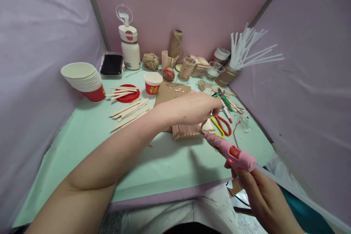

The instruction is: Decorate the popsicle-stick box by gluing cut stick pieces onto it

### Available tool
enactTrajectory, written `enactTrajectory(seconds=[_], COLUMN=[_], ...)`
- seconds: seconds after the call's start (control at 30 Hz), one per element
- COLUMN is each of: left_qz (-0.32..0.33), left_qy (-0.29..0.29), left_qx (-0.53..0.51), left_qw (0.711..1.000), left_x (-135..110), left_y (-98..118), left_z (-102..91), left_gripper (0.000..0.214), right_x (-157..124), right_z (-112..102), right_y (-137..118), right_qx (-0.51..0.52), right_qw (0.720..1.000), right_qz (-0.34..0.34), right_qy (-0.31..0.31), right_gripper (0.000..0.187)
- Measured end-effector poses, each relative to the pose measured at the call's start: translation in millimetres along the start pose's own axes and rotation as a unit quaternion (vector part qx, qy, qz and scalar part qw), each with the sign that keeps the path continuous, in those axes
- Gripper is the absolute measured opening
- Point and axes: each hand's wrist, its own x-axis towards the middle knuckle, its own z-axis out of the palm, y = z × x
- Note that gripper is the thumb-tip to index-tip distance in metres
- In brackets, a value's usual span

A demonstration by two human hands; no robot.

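Observation:
My right hand [264, 197] grips a pink hot glue gun [229, 150] by its handle, with a long translucent glue stick trailing from its back. The gun's nozzle points at a small piece made of wooden craft sticks [188, 131] on the table. My left hand [196, 108] reaches over that piece with fingers curled. A short brown strand of twine [203, 126] runs down from beneath it to the nozzle; the fingertips' hold is partly hidden. Just right of the left hand lie yellow-and-red scissors [223, 126], a red-tipped craft knife [227, 112] and green pliers [225, 99].
Loose craft sticks [130, 111] lie at left, some on a red lid [128, 96]. Paper cups [85, 80], one single cup [153, 83] and a cardboard piece [170, 91] stand or lie nearby. Behind are a white bottle [131, 53], twine [150, 61] and glue sticks [244, 49].

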Motion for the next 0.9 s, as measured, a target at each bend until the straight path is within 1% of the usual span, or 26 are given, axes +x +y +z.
enactTrajectory(seconds=[0.17,0.37,0.83,0.9], left_qz=[0.004,-0.004,-0.008,-0.006], left_qy=[-0.002,-0.007,-0.017,-0.017], left_qx=[0.004,-0.004,0.000,0.000], left_qw=[1.000,1.000,1.000,1.000], left_x=[0.1,0.1,0.5,0.7], left_y=[0.0,0.1,1.4,1.1], left_z=[0.3,-0.9,-2.4,-2.1], left_gripper=[0.021,0.021,0.024,0.023], right_x=[-1.6,-2.5,1.6,1.2], right_z=[0.0,-0.6,-1.0,-0.5], right_y=[2.7,3.7,-4.8,-4.6], right_qx=[0.004,-0.008,0.012,0.010], right_qw=[1.000,0.999,0.998,0.999], right_qz=[0.005,-0.018,0.010,0.004], right_qy=[-0.028,-0.031,-0.062,-0.054], right_gripper=[0.031,0.031,0.038,0.038])
